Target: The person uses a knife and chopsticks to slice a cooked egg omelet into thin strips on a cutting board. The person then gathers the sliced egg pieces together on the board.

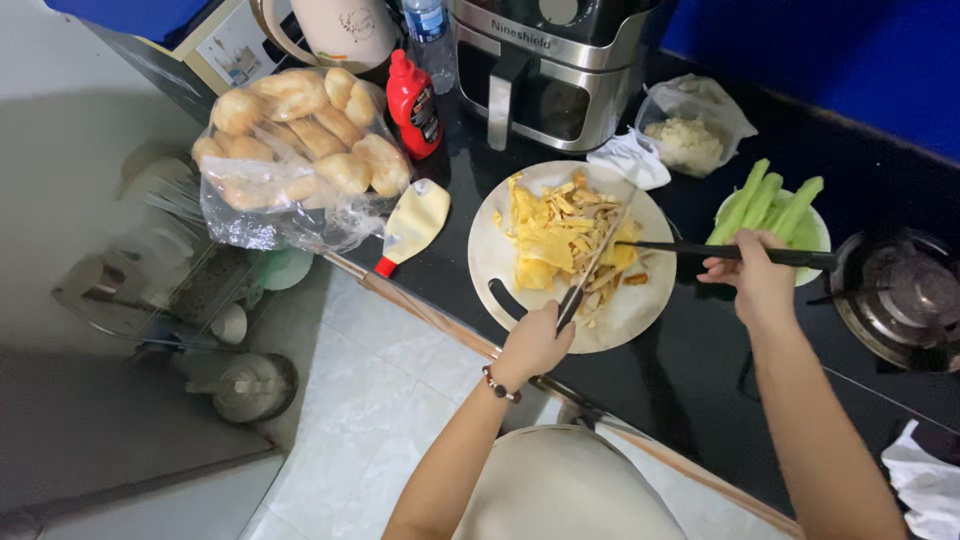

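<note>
1. Bag of bread rolls (290, 150): clear plastic, lies at the left end of the dark countertop (690, 370), well apart from both hands.
2. Red sauce bottle (414, 104): stands upright just right of the bag. A pale squeeze bottle with a red cap (412, 226) lies on its side below it, cap toward the counter edge.
3. Air fryer (545, 70): stands at the back of the counter, behind the board.
4. Round cutting board (500, 262): pale, at the near edge of the counter. It carries a heap of yellow egg strips (560, 240), partly cut.
5. Left hand (535, 342): clenched around the handle of a knife (598, 258). The blade's long axis runs up and to the right from this hand, across the strips. The hand sits at the near rim of the board.
6. Right hand (758, 275): grasps dark chopsticks (690, 250) near their thick end. Their long axis runs nearly level, pointing left; the tips touch the right side of the heap.
7. Relation: the strips lie up and right of the left hand, directly left of the right hand. The knife and chopsticks meet over the heap; the left hand is nearer.
8. Plate of green vegetable sticks (770, 200): just behind the right hand.
9. Gas burner (900, 295): far right.
</note>
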